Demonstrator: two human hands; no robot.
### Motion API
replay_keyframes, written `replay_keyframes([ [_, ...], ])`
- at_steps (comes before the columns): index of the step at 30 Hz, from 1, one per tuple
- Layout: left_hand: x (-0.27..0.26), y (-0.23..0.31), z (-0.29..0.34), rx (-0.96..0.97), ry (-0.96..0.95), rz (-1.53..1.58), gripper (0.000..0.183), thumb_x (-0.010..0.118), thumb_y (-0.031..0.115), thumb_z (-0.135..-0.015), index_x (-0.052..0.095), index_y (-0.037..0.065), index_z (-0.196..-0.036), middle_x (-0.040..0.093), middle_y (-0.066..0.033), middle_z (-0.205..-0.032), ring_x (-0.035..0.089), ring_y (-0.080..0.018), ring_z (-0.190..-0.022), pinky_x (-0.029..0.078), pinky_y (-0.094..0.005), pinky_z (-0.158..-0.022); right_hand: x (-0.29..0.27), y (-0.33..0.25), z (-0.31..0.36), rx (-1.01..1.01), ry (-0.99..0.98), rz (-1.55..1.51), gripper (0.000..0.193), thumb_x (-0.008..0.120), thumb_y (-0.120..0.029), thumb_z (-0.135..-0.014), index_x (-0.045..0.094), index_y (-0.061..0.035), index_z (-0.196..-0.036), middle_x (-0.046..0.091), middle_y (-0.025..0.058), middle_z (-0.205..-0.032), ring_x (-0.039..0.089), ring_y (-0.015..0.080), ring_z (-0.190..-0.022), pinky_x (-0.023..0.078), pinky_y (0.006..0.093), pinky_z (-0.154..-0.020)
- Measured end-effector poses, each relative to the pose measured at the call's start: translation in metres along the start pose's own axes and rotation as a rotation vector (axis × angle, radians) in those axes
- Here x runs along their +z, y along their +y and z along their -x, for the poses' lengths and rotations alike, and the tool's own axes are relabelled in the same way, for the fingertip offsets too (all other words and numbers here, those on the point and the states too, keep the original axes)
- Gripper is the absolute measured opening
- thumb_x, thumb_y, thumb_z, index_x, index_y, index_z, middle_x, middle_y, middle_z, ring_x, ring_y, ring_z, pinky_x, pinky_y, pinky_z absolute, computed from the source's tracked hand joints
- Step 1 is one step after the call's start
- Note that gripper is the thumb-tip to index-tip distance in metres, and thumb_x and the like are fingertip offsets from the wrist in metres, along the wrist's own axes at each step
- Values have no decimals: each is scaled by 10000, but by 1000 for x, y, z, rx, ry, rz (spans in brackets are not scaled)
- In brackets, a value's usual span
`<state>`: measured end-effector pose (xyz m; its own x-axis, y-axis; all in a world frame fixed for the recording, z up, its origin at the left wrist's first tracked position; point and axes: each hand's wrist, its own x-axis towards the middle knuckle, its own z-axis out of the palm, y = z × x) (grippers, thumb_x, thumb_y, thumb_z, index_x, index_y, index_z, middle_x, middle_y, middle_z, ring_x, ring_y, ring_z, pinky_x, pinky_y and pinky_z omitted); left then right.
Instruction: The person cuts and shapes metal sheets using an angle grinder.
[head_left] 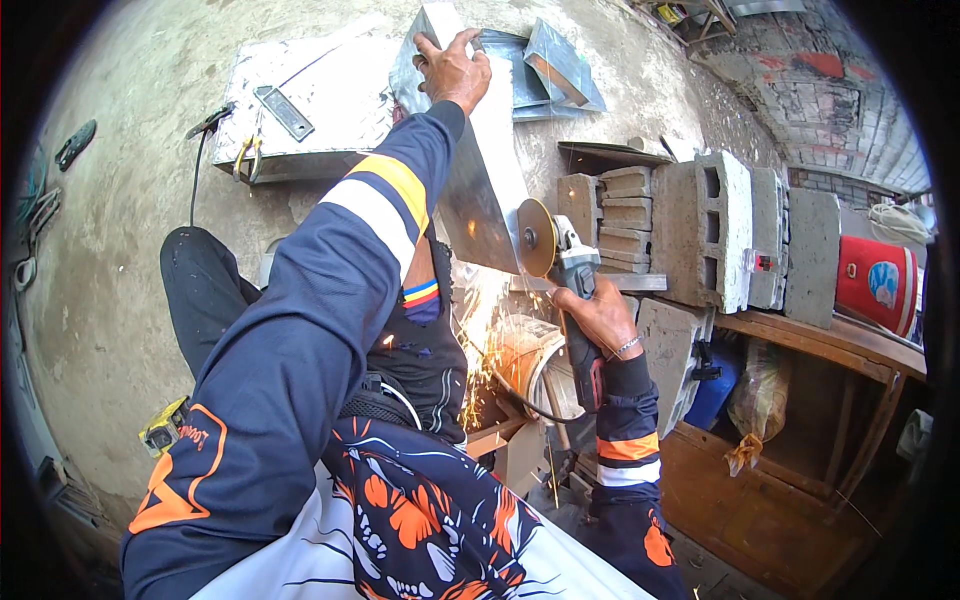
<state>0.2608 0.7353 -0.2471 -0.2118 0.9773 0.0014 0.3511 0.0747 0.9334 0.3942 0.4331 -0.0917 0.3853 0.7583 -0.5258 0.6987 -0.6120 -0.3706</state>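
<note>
- My right hand is wrapped around the grinder, fingers closed on its body, a bracelet at the wrist.
- The grinder's yellowish disc stands nearly upright at the near right edge of the metal.
- Sparks spray from there down toward my legs, close beside the bucket.
- My left hand lies over the far end of the metal, fingers spread and bent onto it; whether I am gripping or only pressing, I cannot tell.
- The metal is a long, shiny grey piece in front of me, slanting from the table's right side, far end under my left hand, near end by the disc.
- On the table, left of the metal, lie a flat grey tool and, at the near edge, yellow-handled pliers.
- More grey metal pieces lie just right of the far end.
- To the right of the grinder stand concrete blocks, with a red cooler beyond them.
- Below the cooler is a wooden bench; a blue container sits near it.
</note>
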Motion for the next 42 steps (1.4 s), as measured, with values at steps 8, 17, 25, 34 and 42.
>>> replay_keyframes([
  [8,-2,2,1,6,10,5,406,629,284,-900,627,322,-1304,139,-246,-1546,293,-551,-1373,408,-705,-1006,4,11,-5,-14,26,46,564,751,-430,-749,670,88,-955,694,190,-791,673,257,-737,531,380,-733],
  [17,-4,3,1,-5,3,9,399,635,290,-902,629,316,-1300,167,-239,-1520,306,-551,-1364,401,-710,-1014,2,10,-8,0,-24,-12,504,745,-393,-768,678,61,-977,700,129,-810,649,208,-728,523,351,-731],
  [25,-2,3,0,-10,1,1,410,626,290,-907,618,327,-1315,122,-255,-1555,278,-556,-1388,388,-709,-1025,0,7,-11,-39,-22,-38,472,741,-369,-790,675,63,-968,698,110,-835,618,173,-749,508,329,-734],
  [34,1,-10,-4,75,30,48,423,613,279,-907,609,330,-1327,104,-251,-1570,266,-556,-1398,390,-698,-1023,-2,-5,-13,-82,-16,-59,470,741,-377,-787,673,53,-964,678,97,-805,606,180,-730,504,332,-720],
  [42,5,-9,-3,62,9,46,423,605,275,-908,610,333,-1327,86,-250,-1580,255,-558,-1404,395,-694,-1017,-7,-4,-13,-14,-36,-35,479,744,-368,-774,679,53,-994,710,144,-861,653,222,-781,518,351,-781],
])
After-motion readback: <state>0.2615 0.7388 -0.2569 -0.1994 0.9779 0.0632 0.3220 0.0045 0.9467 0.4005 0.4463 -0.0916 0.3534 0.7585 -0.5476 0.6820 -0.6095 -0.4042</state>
